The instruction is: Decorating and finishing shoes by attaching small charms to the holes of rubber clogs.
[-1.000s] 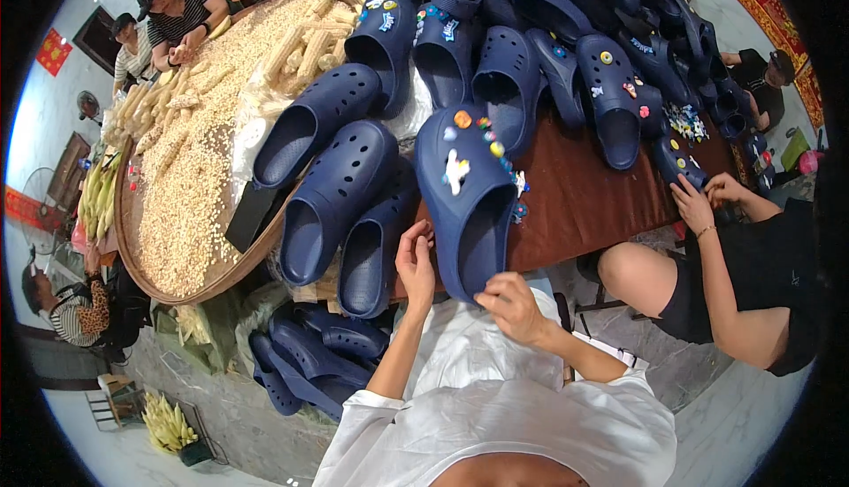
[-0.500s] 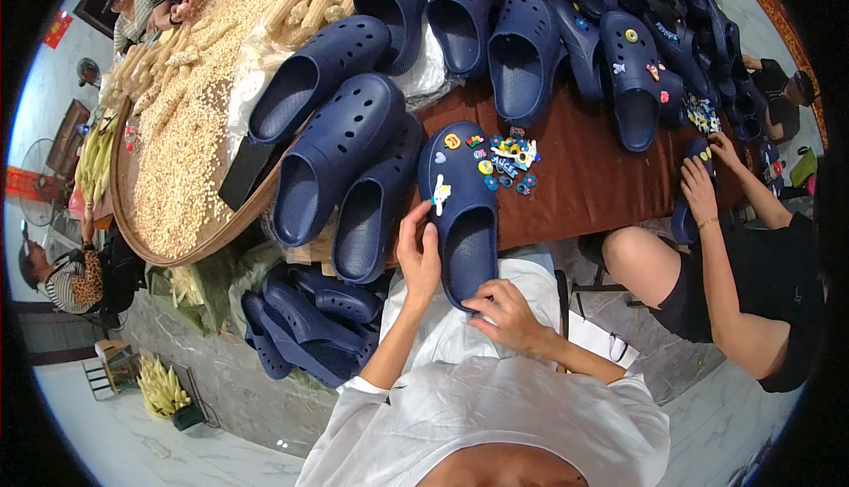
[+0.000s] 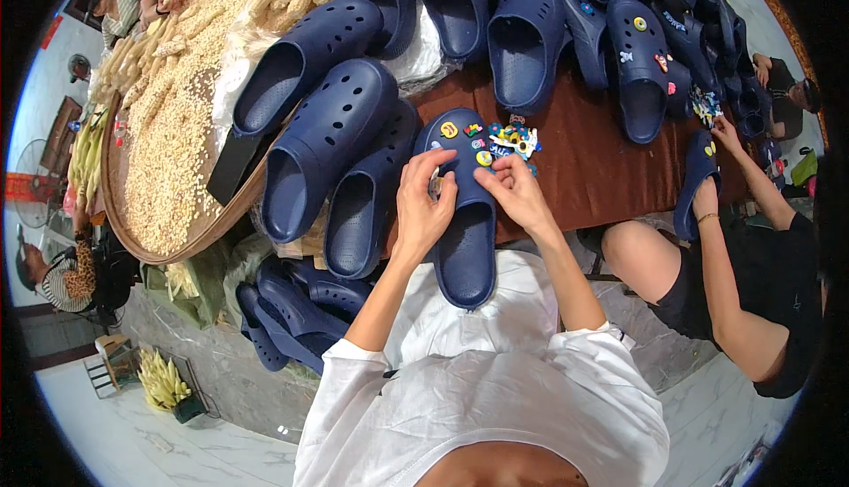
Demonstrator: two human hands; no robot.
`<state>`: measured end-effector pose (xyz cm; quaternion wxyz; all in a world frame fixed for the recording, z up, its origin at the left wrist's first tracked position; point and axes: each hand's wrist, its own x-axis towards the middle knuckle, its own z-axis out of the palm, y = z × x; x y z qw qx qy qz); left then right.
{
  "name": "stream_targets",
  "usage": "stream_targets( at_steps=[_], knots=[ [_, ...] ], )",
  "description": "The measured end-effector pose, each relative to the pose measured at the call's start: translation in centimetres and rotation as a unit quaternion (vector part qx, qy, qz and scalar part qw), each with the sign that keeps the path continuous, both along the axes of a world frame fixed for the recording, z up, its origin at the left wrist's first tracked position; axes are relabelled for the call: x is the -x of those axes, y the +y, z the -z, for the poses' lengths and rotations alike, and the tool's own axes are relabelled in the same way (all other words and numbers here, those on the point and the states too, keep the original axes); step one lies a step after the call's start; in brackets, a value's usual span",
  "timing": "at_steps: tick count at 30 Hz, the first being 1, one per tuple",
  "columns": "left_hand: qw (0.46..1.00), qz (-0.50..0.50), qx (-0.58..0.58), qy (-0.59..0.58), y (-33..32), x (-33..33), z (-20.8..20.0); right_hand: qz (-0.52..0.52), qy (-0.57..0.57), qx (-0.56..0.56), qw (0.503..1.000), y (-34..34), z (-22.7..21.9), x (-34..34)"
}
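Observation:
A navy clog (image 3: 466, 248) lies toe away from me, its front on the brown-covered table and its heel over my white-clothed lap. Several colourful charms sit on its upper, including a yellow round charm (image 3: 483, 158). My left hand (image 3: 426, 199) arches over the clog's left side, thumb and fingertips apart, partly hiding a white charm. Over the right side, my right hand (image 3: 518, 193) has its thumb at the upper and its curled fingers near a pile of loose charms (image 3: 513, 138). Nothing held shows in either hand.
More navy clogs (image 3: 332, 151) stand left and along the table's back. A round tray (image 3: 181, 253) of corn kernels fills the left. Below it more clogs (image 3: 296, 310) hang together. On the right, another person's hand (image 3: 705, 199) is inside a clog (image 3: 694, 182).
My right hand has moved from the clog's heel up to its charm-covered front. My left hand has shifted upward over the upper. The neighbour's hand has gone into their clog.

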<state>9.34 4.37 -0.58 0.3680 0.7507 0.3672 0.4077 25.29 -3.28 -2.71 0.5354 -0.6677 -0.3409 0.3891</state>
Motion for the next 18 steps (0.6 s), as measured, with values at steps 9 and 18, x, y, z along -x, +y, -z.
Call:
stream_targets(
  at_steps=[9, 18],
  knots=[
    [0.997, -0.019, 0.069, 0.011, 0.2, 0.0, 1.1, -0.022, -0.12, -0.005, 0.993, 0.2, 0.5, -0.4],
    [0.991, -0.043, 0.117, -0.053, 0.0, 0.1, 2.3, 0.006, -0.19, 0.017, 0.982, -0.9, 1.5, -1.1]
  ],
)
